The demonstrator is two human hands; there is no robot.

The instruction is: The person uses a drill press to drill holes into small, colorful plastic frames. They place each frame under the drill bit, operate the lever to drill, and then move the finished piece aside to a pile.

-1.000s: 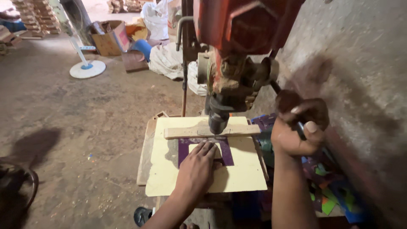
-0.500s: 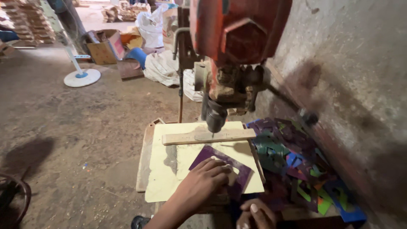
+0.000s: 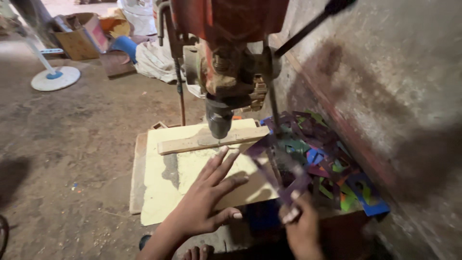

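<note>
**Hands at the drill press**

The left hand (image 3: 207, 192) lies flat, fingers spread, on the pale board (image 3: 163, 192) under the drill (image 3: 219, 120). The right hand (image 3: 301, 224) pinches a blurred purple frame piece (image 3: 276, 166), lifted beside a pile of coloured pieces (image 3: 332, 168).

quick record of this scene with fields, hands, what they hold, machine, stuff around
left hand: flat, fingers spread, on the pale board
right hand: holds a purple frame piece, lifted at the board's right edge
machine: red drill press, chuck above a wooden strip
beside: pile of coloured cut-out pieces along the wall
floor: fan base, cardboard box
</note>
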